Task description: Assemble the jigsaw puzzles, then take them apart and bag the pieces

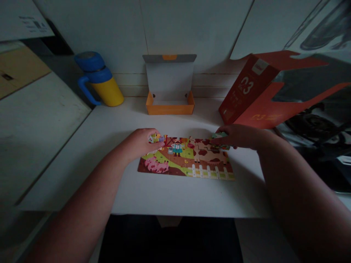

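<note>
A colourful farm jigsaw puzzle [189,160] lies flat on the white table [170,197], showing a pig, a farmer, a cow and a white fence. My left hand [142,142] rests at the puzzle's upper left corner, its fingers pinched on a small puzzle piece [155,138]. My right hand [238,136] sits at the upper right corner, fingers closed on a greenish puzzle piece [219,136]. Both forearms reach in from the bottom of the view.
An open orange box [170,106] with a raised grey lid stands behind the puzzle against the wall. A yellow flask with a blue lid and handle [100,80] is at the back left. A red carton [255,95] leans at the back right.
</note>
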A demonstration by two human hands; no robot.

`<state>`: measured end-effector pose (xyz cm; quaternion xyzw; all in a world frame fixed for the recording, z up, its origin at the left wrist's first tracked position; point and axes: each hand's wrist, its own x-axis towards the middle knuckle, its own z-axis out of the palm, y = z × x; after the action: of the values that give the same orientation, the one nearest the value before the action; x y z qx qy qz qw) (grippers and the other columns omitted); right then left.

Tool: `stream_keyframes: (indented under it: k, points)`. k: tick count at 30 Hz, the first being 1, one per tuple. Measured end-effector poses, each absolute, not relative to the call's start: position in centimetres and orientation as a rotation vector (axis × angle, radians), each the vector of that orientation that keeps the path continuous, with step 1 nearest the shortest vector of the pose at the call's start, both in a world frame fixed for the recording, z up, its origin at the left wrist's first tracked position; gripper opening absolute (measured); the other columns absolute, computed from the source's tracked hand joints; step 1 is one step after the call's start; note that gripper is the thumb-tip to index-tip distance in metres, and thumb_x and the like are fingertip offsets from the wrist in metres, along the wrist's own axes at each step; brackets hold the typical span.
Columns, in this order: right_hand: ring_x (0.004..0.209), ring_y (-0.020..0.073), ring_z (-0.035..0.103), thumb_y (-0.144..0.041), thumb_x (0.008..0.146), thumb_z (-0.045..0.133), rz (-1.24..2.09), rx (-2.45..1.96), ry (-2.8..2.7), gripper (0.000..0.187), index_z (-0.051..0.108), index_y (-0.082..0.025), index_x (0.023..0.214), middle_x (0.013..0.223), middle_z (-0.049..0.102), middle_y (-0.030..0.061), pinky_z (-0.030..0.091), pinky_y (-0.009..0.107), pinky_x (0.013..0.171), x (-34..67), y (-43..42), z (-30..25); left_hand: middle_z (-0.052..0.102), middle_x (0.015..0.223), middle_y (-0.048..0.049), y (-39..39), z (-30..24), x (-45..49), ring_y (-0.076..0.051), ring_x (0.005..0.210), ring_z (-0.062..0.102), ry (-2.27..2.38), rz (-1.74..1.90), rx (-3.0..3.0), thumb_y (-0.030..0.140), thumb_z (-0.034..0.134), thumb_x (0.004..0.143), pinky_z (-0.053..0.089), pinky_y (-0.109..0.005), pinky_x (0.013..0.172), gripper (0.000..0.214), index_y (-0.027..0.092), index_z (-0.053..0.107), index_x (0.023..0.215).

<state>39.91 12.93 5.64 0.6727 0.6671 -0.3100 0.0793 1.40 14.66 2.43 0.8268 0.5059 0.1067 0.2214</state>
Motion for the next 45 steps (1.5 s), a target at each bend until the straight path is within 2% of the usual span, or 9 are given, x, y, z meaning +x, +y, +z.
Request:
stream_keyframes:
  k: [8,16,23,28,31,34,37,40,45]
  points:
    - [0.083,0.0288,0.074,-0.077,0.084,0.069,-0.657,1.997,2.235,0.06,0.075,-0.021,0.105,0.095,0.082,0.0113,0.052,0.038,0.071,39.3,12.4,5.9,0.079,0.102,-0.0048,14.7,2.5,1.4,-0.025,0.087,0.07,1.413,0.292,2.274,0.055,0.071,0.09,0.046,-0.033,0.074,0.04,0.025,0.077,0.115]
    - [0.081,0.0307,0.073,-0.073,0.09,0.062,-0.424,2.006,2.243,0.055,0.073,-0.021,0.107,0.094,0.08,0.0145,0.048,0.038,0.068,38.2,11.7,5.6,0.078,0.097,-0.0031,14.7,2.4,1.5,-0.024,0.083,0.068,1.435,0.279,2.257,0.058,0.071,0.089,0.044,-0.032,0.069,0.041,0.025,0.076,0.114]
    - [0.075,0.0281,0.074,-0.083,0.083,0.065,-0.648,2.064,2.142,0.07,0.073,-0.02,0.112,0.091,0.081,0.0132,0.05,0.036,0.063,38.6,12.1,5.9,0.077,0.096,-0.0029,14.5,2.7,1.7,-0.024,0.083,0.068,1.45,0.261,2.284,0.056,0.072,0.09,0.044,-0.032,0.071,0.039,0.025,0.074,0.114]
    - [0.067,0.0253,0.073,-0.088,0.08,0.065,-0.89,2.098,2.053,0.078,0.071,-0.02,0.117,0.088,0.081,0.0116,0.051,0.034,0.057,39.0,12.4,5.8,0.078,0.1,-0.0017,13.9,3.2,2.4,-0.021,0.086,0.069,1.315,0.37,2.32,0.043,0.073,0.091,0.048,-0.033,0.077,0.025,0.026,0.073,0.108]
    - [0.068,0.0249,0.072,-0.083,0.083,0.066,-0.83,2.086,2.1,0.073,0.07,-0.021,0.121,0.087,0.08,0.0104,0.049,0.033,0.058,39.0,12.4,5.6,0.077,0.099,-0.0006,13.3,3.4,3.0,-0.02,0.084,0.068,1.196,0.416,2.33,0.042,0.073,0.093,0.048,-0.033,0.076,0.022,0.025,0.072,0.107]
    - [0.071,0.0245,0.072,-0.068,0.091,0.064,-0.761,1.973,2.259,0.056,0.068,-0.027,0.128,0.087,0.081,0.007,0.048,0.033,0.063,38.8,12.0,5.6,0.076,0.099,-0.0003,13.0,3.3,3.4,-0.019,0.087,0.068,1.139,0.435,2.345,0.043,0.073,0.094,0.048,-0.032,0.076,0.023,0.025,0.073,0.109]
    - [0.075,0.0243,0.073,-0.059,0.095,0.061,-0.842,1.821,2.363,0.041,0.074,-0.031,0.12,0.089,0.081,0.0052,0.05,0.033,0.069,38.7,11.7,6.1,0.076,0.098,-0.0012,13.1,3.0,3.3,-0.02,0.087,0.068,1.141,0.426,2.386,0.045,0.072,0.095,0.048,-0.033,0.078,0.024,0.025,0.072,0.108]
    - [0.08,0.0262,0.075,-0.06,0.093,0.062,-0.961,1.773,2.342,0.039,0.079,-0.031,0.115,0.095,0.083,0.0057,0.052,0.035,0.072,38.6,11.6,6.5,0.075,0.097,-0.0021,13.3,2.7,3.2,-0.021,0.088,0.068,1.172,0.373,2.41,0.048,0.07,0.095,0.047,-0.034,0.078,0.026,0.025,0.071,0.105]
    - [0.083,0.0283,0.076,-0.056,0.093,0.065,-0.975,1.788,2.271,0.039,0.082,-0.031,0.117,0.096,0.083,0.0062,0.054,0.036,0.071,38.4,11.9,6.6,0.077,0.104,-0.0039,13.5,2.4,3.2,-0.024,0.094,0.07,1.173,0.328,2.425,0.05,0.07,0.096,0.048,-0.035,0.079,0.029,0.025,0.072,0.111]
